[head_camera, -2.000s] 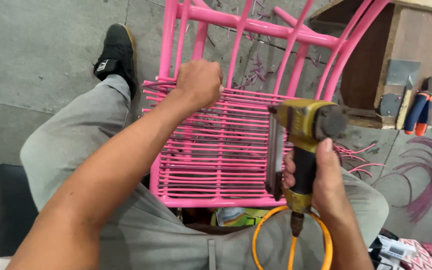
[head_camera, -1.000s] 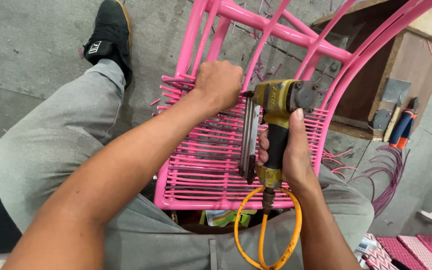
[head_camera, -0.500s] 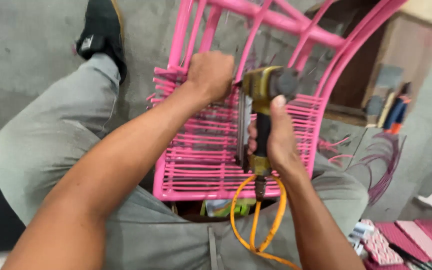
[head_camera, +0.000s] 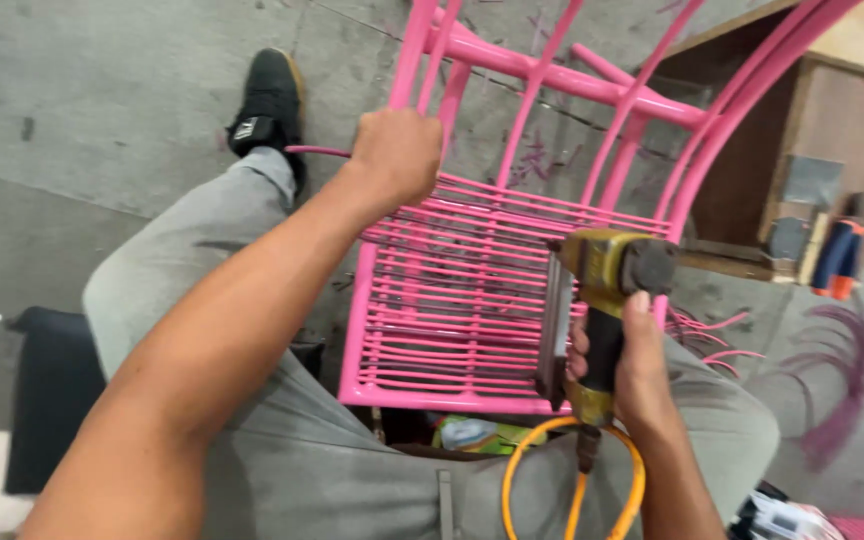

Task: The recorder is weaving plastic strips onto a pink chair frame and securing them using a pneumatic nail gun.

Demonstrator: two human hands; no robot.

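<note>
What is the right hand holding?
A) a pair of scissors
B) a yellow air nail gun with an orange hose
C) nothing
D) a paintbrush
B: the right hand grips the dark handle of a yellow nail gun, with an orange hose looping from its base, beside the pink chair frame.

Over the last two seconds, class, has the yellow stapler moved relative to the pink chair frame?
Yes. The stapler in the right hand swung left to the left hand at the chair frame, then came back right, near the seat's right edge.
</note>
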